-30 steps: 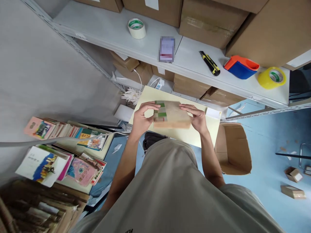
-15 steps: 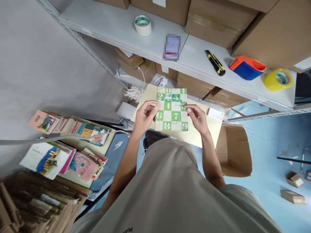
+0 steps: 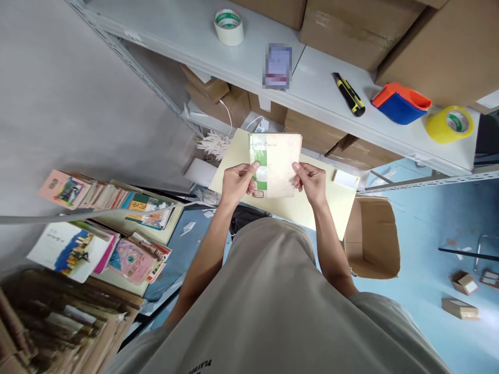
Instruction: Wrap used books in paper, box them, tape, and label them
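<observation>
Between my hands is a book (image 3: 278,166), its back cover facing up: a green-and-white strip along the left, plain cream on the right. My left hand (image 3: 238,182) grips its left edge, thumb on top and fingers curled beneath. On the opposite edge my right hand (image 3: 311,182) pinches the cover in the same way. The book is held over a pale yellow table (image 3: 230,174). Fingertips under the book are hidden.
Above the table runs a grey shelf (image 3: 312,93) with white tape (image 3: 228,28), a utility knife (image 3: 349,94), an orange-and-blue tape dispenser (image 3: 401,104) and yellow tape (image 3: 450,124). Stacked books (image 3: 132,259) lie at left; an open cardboard box (image 3: 376,239) stands right.
The book has been turned over, from its green-and-white numbered front cover to its back. My hands have closed on its side edges, and the view has shifted slightly.
</observation>
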`<state>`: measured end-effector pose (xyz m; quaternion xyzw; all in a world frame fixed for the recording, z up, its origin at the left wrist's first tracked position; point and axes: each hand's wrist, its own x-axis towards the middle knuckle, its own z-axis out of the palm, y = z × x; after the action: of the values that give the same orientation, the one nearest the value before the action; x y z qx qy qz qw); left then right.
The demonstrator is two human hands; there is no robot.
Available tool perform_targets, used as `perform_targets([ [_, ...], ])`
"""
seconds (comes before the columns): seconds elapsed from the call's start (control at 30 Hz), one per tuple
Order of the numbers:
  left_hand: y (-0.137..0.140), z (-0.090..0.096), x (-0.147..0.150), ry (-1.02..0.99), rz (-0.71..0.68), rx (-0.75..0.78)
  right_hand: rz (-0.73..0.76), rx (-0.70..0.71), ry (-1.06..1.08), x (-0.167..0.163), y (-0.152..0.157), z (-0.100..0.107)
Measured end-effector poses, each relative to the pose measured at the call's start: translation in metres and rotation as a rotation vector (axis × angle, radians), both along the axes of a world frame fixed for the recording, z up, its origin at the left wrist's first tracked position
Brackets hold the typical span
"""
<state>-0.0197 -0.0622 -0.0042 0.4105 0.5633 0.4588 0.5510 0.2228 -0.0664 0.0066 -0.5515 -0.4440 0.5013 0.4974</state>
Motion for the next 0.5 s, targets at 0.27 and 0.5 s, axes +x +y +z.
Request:
perform_targets([
  [0.27, 0.004, 0.007, -0.013, -0.014, 0.033, 0.05, 0.126, -0.059, 0.094, 0.007, -0.005, -0.008],
  [0.5, -0.004, 0.028, 0.003, 0.261, -0.087, 0.295, 0.133, -0.145, 0.105, -0.026, 0.003, -0.052],
])
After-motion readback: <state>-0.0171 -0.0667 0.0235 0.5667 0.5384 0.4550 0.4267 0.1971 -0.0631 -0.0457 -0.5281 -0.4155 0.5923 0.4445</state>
